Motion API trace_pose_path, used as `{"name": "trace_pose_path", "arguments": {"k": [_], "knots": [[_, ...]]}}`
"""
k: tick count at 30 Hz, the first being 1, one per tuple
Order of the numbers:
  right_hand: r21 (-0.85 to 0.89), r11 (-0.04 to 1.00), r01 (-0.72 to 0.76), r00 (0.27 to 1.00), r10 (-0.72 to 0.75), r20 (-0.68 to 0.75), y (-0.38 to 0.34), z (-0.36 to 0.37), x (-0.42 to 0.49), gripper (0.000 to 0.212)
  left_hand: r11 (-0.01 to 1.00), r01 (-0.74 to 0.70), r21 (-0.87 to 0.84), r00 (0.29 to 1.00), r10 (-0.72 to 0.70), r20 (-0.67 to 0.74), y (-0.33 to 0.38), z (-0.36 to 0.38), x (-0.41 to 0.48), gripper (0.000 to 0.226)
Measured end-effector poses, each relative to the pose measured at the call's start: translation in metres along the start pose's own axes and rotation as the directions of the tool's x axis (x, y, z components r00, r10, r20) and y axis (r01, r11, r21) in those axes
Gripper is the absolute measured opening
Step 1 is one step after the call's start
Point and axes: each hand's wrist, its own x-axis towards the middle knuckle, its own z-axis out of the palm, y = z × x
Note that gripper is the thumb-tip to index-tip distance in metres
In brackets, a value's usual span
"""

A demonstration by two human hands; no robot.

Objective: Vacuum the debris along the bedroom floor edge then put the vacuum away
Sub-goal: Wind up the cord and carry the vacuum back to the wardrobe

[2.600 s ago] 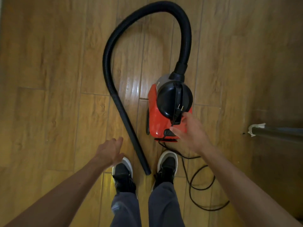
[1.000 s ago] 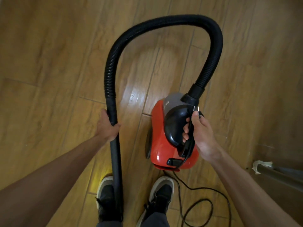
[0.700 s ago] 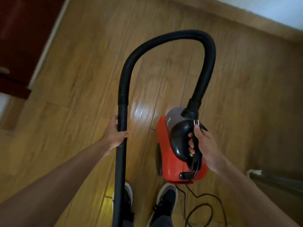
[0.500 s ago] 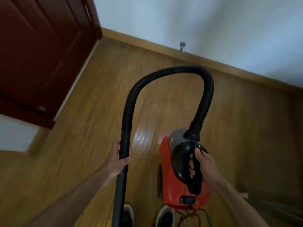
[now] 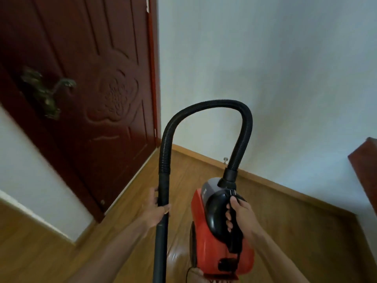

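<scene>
Red vacuum (image 5: 212, 256): a small canister one, near me and a bit to the right. Its front end points far, toward the wall (image 5: 285, 78). I cannot tell if it touches the floor (image 5: 295, 231).
Handle (image 5: 216, 213): black, on top of the red body.
Right hand (image 5: 240, 215): my fingers and thumb are curled tight around the handle.
Plug prongs (image 5: 232, 193): two small silver pins stick out just past my right thumb.
Hose (image 5: 204, 105): black with ribs. It comes out of the far end of the vacuum, goes up, bends over to the left and comes down again.
Wand (image 5: 161, 242): a stiff black tube joined to the left end of the hose. It stands left of the vacuum and runs down past the near edge.
Left hand (image 5: 155, 209): wrapped around the wand, just below where the hose joins it.
Power cord (image 5: 187, 271): a thin black bit shows by the near left corner of the vacuum.
Door (image 5: 91, 78): dark red wood, far left, with a flower carved in it and a brass-coloured door handle (image 5: 44, 92).
Baseboard (image 5: 285, 189): a wood strip where the wall meets the floor.
Door stop (image 5: 225, 159): a small metal knob on the baseboard, just left of the hose's right side.
Wood piece (image 5: 365, 160): dark red-brown, at the right edge. I cannot tell what it is.
</scene>
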Motion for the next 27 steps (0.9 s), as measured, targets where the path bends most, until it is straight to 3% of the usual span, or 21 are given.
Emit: {"name": "trace_pose_path", "arguments": {"k": [8,14,20,27], "knots": [[-0.025,0.995,0.098,0.985,-0.093,0.147,-0.111,0.028,-0.066,0.033,0.991,-0.133,0.004,0.968,0.131,-0.213,0.086,-0.051,-0.112,0.053],[-0.083,0.965,0.248,0.923,-0.209,0.324,-0.163,0.056,-0.137,0.031,0.973,-0.218,-0.079,0.909,0.173,-0.378,0.103,-0.101,-0.216,0.05],[-0.06,0.916,0.396,0.809,-0.317,0.495,-0.197,0.097,-0.234,0.032,0.943,-0.309,-0.125,0.829,0.203,-0.522,0.082,-0.157,-0.334,0.049],[-0.02,0.89,0.455,0.649,-0.316,0.692,-0.196,0.183,-0.36,0.032,0.924,-0.332,-0.189,0.693,0.103,-0.714,0.004,-0.222,-0.493,0.053]]}}
